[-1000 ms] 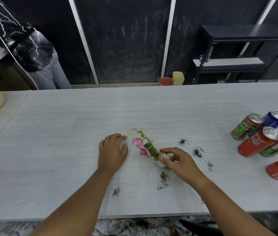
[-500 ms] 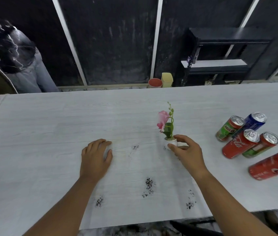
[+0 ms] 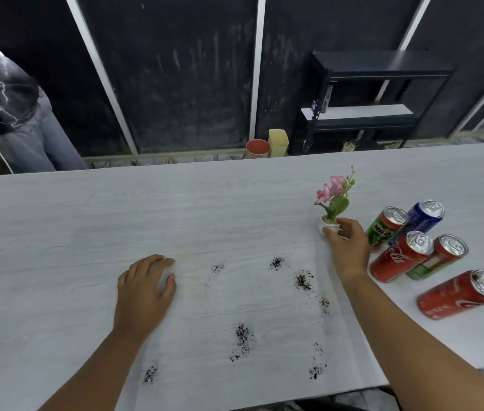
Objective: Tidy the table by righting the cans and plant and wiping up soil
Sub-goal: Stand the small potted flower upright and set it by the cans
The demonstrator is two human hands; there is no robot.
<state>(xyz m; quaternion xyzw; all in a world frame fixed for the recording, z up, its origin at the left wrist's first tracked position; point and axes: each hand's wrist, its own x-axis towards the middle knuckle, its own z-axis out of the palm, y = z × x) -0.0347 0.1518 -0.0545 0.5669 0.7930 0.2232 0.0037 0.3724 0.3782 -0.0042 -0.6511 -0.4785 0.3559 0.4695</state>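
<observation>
Five cans (image 3: 398,256) lying tipped, Milo and Coca-Cola readable; my right hand (image 3: 348,244) grips the upright plant (image 3: 333,203) pot beside them, left hand (image 3: 145,287) flat on table (image 3: 86,221) by soil (image 3: 243,336)

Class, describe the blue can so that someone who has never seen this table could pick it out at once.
Look to the right end of the white table, where five cans lie tipped over beside the small potted plant. The blue can is the farthest one back, beside the green Milo can. It is the only blue one; the others are red or green.
</observation>
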